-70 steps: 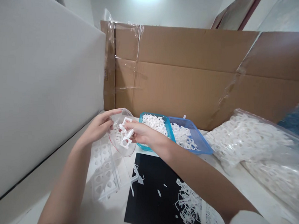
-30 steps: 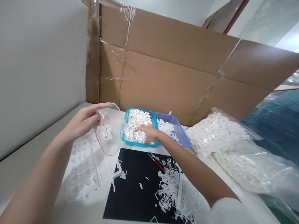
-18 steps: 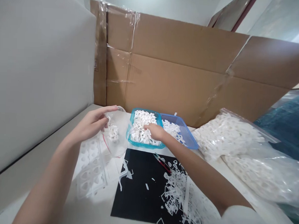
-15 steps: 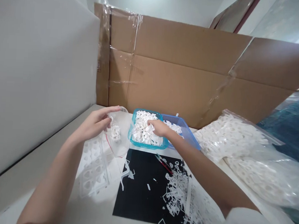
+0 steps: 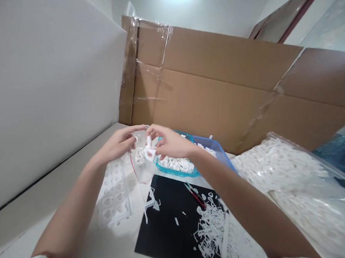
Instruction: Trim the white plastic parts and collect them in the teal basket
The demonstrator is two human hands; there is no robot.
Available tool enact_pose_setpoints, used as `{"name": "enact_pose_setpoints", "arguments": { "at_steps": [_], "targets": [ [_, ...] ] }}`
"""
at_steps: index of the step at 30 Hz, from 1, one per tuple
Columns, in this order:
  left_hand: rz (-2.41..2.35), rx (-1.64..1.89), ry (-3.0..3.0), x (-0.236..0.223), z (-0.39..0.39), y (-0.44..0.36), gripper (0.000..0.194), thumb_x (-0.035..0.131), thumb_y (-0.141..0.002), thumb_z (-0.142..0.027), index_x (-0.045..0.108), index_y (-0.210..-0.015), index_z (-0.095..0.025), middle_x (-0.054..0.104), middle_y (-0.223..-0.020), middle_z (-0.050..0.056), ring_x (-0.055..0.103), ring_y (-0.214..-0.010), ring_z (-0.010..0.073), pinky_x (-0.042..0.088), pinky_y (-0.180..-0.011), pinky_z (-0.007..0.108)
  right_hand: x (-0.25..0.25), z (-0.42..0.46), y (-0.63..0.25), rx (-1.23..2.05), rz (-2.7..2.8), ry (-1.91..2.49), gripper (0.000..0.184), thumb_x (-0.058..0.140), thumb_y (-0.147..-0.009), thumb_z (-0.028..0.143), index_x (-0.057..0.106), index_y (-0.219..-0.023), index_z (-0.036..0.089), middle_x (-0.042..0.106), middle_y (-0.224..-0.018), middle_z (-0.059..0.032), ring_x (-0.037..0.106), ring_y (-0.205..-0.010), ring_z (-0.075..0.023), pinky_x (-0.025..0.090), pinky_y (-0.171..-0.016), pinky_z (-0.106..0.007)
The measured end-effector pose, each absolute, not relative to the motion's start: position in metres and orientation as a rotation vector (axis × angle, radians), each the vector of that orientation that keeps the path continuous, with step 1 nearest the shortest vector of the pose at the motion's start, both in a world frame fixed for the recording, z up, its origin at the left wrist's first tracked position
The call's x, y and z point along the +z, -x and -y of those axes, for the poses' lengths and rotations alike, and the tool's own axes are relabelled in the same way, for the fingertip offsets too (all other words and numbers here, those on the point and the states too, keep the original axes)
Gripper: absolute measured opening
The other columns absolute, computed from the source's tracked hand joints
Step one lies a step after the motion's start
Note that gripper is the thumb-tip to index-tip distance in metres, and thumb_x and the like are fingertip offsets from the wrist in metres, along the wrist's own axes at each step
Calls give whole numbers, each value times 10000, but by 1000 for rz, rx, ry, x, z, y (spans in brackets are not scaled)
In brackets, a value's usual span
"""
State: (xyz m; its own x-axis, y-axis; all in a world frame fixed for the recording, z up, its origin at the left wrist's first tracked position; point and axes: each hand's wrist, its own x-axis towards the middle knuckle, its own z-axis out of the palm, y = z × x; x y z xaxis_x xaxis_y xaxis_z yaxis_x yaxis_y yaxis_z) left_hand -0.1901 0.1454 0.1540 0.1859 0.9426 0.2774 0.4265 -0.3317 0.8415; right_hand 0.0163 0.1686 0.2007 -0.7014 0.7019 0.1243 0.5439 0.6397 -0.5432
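My left hand [image 5: 118,143] grips the edge of a clear plastic bag [image 5: 145,175] with a red line along its mouth; several small white plastic pieces [image 5: 139,155] lie inside. Over the bag's opening, my right hand [image 5: 171,143] pinches a few white plastic pieces [image 5: 149,153], blurred by motion. Partly behind that hand stands a turquoise basket [image 5: 173,170], filled with similar white pieces.
Beside it is a blue basket [image 5: 224,158] with more pieces. A black mat [image 5: 164,228] carries red-handled snips [image 5: 196,195] and white scraps [image 5: 210,231]. Clear trays [image 5: 115,195] lie left; large filled bags [image 5: 289,162] lie right. Cardboard [image 5: 206,92] stands behind.
My right hand has moved left from the turquoise basket to the plastic bag, carrying white pieces. My left hand still holds the bag. The whole view has shifted slightly.
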Motion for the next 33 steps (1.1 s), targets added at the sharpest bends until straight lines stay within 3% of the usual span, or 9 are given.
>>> {"name": "enact_pose_setpoints", "arguments": {
  "at_steps": [6, 9, 12, 15, 17, 21, 24, 28, 33],
  "targets": [
    [-1322, 1100, -1848, 154, -147, 195, 548, 437, -788, -145, 573, -1318, -176, 695, -948, 54, 575, -597, 110, 508, -537, 218, 166, -166, 21, 295, 2496, 1207, 453, 522, -723, -24, 555, -1129, 172, 635, -1111, -130, 635, -971, -275, 497, -747, -391],
    [-1343, 1106, -1845, 154, -148, 197, 540, 443, -790, -153, 584, -1310, -183, 679, -846, 37, 586, -603, 124, 511, -545, 230, 167, -167, 21, 217, 2481, 1206, 450, 575, -755, 40, 551, -1175, 199, 662, -1098, -100, 638, -966, -261, 486, -766, -373],
    [-1367, 1103, -1844, 153, -150, 200, 539, 447, -796, -158, 586, -1315, -204, 633, -703, 5, 584, -599, 138, 500, -548, 236, 172, -176, 1, 173, 2414, 1236, 291, 542, -857, 167, 569, -1140, 232, 681, -1070, -57, 636, -968, -234, 476, -805, -368],
    [-1388, 1099, -1839, 152, -150, 202, 542, 452, -805, -169, 577, -1329, -225, 616, -675, -4, 584, -608, 148, 483, -539, 236, 162, -198, -36, 150, 2340, 1355, 270, 455, -926, 218, 553, -1177, 220, 645, -1161, -83, 602, -1061, -247, 448, -899, -425],
    [-1384, 1098, -1838, 153, -149, 201, 539, 455, -803, -174, 582, -1323, -231, 639, -740, 5, 589, -623, 146, 486, -545, 237, 144, -216, -64, 185, 2373, 1420, 375, 531, -905, 255, 512, -1273, 188, 564, -1308, -128, 527, -1198, -280, 409, -982, -474],
    [-1344, 1096, -1842, 156, -147, 196, 541, 460, -790, -183, 592, -1313, -229, 648, -779, 12, 593, -632, 146, 509, -556, 238, 100, -243, -90, 378, 2630, 1474, 828, 792, -699, 371, 420, -1419, 202, 320, -1527, -167, 337, -1371, -383, 310, -1073, -577],
    [-1334, 1108, -1852, 156, -146, 194, 529, 467, -792, -203, 600, -1303, -231, 636, -746, 10, 590, -618, 152, 521, -550, 248, 77, -251, -76, 461, 2821, 1389, 1100, 892, -490, 248, 374, -1461, 277, 156, -1594, -164, 203, -1422, -443, 255, -1097, -599],
    [-1345, 1122, -1842, 155, -148, 196, 528, 474, -798, -226, 592, -1313, -217, 593, -653, -5, 585, -598, 161, 521, -549, 261, 63, -251, -54, 439, 2978, 1107, 1014, 773, -546, 30, 402, -1438, 335, 180, -1599, -115, 261, -1423, -382, 279, -1113, -524],
    [-1367, 1087, -1824, 155, -151, 198, 542, 472, -794, -233, 581, -1324, -216, 609, -683, 2, 574, -609, 164, 505, -552, 264, 46, -244, -72, 334, 2971, 875, 878, 704, -707, 73, 329, -1476, 268, 215, -1583, -135, 327, -1406, -287, 358, -1089, -405]
  ]
}}
